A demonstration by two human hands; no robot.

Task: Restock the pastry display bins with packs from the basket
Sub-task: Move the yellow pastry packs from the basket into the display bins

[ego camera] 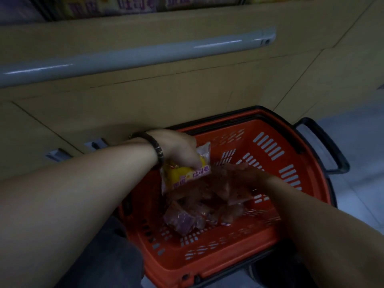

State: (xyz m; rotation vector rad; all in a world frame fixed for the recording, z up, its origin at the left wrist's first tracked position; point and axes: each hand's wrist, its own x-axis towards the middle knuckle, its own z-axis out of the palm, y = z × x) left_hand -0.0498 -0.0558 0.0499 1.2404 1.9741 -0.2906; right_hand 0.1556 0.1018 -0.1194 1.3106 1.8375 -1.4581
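So, the biggest thing in view is the beige cabinet [187,96], with a long grey rail [135,57] running across its front. A strip of purple and yellow shelf packs [133,5] peeks in at the very top edge. Below that sits the orange basket [207,265] on the grey floor [357,142], right up against the cabinet, with its black handle [326,146] sticking out on the right. Down in the bottom of the basket is a pile of packs [199,213] in clear wrap, looking reddish in the dim light.

The left grip [178,146] is over the far-left side of the basket, fingers curled round a yellow and pink pack [182,175], holding it just above the pile. The right grip [243,173] reaches in from the right and sits low on the pile. It's blurry and dark though, so I can't tell if it's pinching anything or spread flat. There's also a dark bracelet [156,147] on the left wrist.
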